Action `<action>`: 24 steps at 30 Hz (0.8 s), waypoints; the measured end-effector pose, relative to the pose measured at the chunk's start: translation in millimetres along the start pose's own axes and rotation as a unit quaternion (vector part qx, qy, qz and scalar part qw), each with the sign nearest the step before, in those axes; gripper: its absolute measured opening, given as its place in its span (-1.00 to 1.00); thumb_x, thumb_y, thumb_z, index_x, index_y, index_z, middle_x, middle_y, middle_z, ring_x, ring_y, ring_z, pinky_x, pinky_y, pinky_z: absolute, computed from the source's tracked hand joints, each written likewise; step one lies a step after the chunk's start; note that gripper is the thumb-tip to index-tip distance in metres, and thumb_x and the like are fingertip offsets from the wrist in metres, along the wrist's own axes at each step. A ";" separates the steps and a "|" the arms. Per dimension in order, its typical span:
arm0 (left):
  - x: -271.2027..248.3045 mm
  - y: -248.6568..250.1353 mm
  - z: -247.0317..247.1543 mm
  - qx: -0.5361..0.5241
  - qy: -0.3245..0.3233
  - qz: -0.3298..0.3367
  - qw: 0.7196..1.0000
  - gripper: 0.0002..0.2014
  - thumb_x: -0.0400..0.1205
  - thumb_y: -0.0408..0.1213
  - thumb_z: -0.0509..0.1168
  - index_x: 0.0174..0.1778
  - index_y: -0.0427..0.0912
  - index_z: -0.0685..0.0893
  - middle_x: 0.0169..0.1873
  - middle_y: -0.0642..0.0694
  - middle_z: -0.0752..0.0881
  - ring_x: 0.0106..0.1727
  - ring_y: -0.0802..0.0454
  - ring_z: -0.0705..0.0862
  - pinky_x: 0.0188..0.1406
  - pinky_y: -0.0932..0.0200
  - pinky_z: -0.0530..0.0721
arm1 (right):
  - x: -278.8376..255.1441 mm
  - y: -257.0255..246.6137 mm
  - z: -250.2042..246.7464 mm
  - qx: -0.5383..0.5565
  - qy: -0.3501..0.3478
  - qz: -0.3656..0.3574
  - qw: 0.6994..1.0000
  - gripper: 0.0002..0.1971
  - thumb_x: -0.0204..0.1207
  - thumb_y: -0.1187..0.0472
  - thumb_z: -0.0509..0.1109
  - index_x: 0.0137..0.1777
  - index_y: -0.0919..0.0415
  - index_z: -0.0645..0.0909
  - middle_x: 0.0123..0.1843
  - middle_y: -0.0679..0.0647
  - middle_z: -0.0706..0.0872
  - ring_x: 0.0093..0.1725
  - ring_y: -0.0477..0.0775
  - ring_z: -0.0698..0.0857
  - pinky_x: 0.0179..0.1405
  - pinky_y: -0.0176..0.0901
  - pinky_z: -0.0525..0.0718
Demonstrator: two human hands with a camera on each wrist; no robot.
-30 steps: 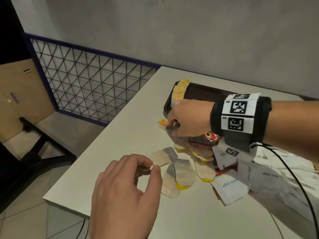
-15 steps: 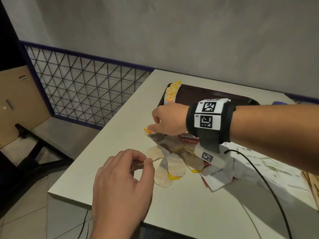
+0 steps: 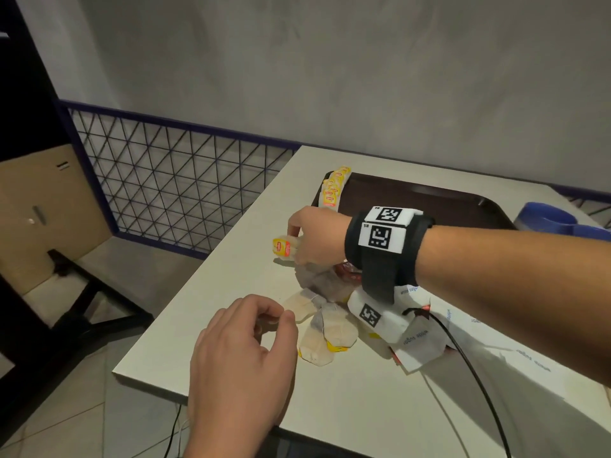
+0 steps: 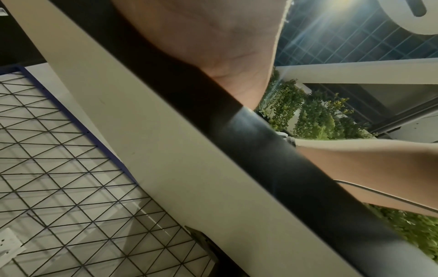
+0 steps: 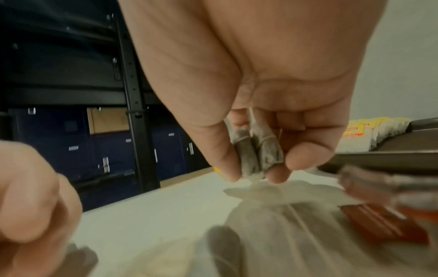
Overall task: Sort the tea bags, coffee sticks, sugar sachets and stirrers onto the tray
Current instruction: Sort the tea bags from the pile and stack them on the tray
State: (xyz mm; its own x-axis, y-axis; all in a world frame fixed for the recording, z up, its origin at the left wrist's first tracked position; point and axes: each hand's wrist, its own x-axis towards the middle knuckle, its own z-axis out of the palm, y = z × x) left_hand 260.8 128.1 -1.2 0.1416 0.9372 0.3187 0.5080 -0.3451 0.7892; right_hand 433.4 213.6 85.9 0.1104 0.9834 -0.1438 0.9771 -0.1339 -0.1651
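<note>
The fingers (image 3: 261,320) of the left hand (image 3: 241,358) remain curled at the counter (image 3: 205,325) edge, pinching what appears to be a tea bag corner. The loose tea bags (image 3: 330,335) lie just beside it. The right hand (image 3: 314,238) now pinches a tea bag (image 5: 257,153), lifted clear of the pile; a second ago it was down among the sachets. The tray (image 3: 429,200) lies beyond, so transfer to the tray row is judged next.
</note>
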 end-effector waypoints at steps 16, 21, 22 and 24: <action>106.7 131.0 -12.6 -0.265 -0.255 0.024 0.930 -0.65 0.50 0.06 0.56 -0.10 -0.19 0.80 -0.13 -0.22 0.84 -0.26 0.00 0.76 -0.26 0.08 0.70 | -93.8 81.9 -70.5 0.497 0.196 -0.145 0.833 -0.59 0.35 0.33 0.68 0.16 0.21 0.63 -0.11 0.17 0.87 -0.19 0.15 0.83 -0.18 0.11 0.83; 135.6 169.1 23.5 -0.303 -0.220 0.064 0.925 -0.68 0.66 -0.04 0.50 -0.02 -0.26 0.65 -0.31 -0.11 0.76 -0.36 0.01 0.74 -0.30 0.09 0.74 | -82.8 97.0 -83.3 0.497 0.313 -0.145 0.796 -0.60 0.42 0.44 0.64 0.06 0.18 0.49 -0.15 0.21 0.87 -0.21 0.24 0.86 -0.23 0.13 0.85; 140.2 171.1 28.8 -0.311 -0.219 0.060 0.923 -0.66 0.66 -0.04 0.50 0.03 -0.26 0.64 -0.30 -0.10 0.76 -0.36 0.01 0.75 -0.31 0.11 0.73 | -81.4 100.6 -86.9 0.496 0.320 -0.143 0.794 -0.59 0.42 0.44 0.65 0.08 0.21 0.48 -0.13 0.22 0.87 -0.19 0.27 0.87 -0.23 0.13 0.86; 148.7 172.2 37.5 -0.325 -0.224 0.054 0.917 -0.64 0.64 -0.03 0.52 0.08 -0.25 0.62 -0.26 -0.10 0.78 -0.32 0.01 0.76 -0.30 0.15 0.72 | -78.2 108.3 -91.4 0.486 0.323 -0.136 0.801 -0.55 0.40 0.41 0.66 0.16 0.35 0.49 -0.10 0.25 0.86 -0.17 0.27 0.88 -0.24 0.09 0.87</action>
State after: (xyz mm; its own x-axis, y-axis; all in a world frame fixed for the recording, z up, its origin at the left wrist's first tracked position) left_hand 401.2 209.9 162.4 0.5698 0.7726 0.2801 -0.1223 -0.2572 0.9586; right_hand 547.3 133.4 168.4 0.2952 0.8090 0.5083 0.4125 0.3719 -0.8316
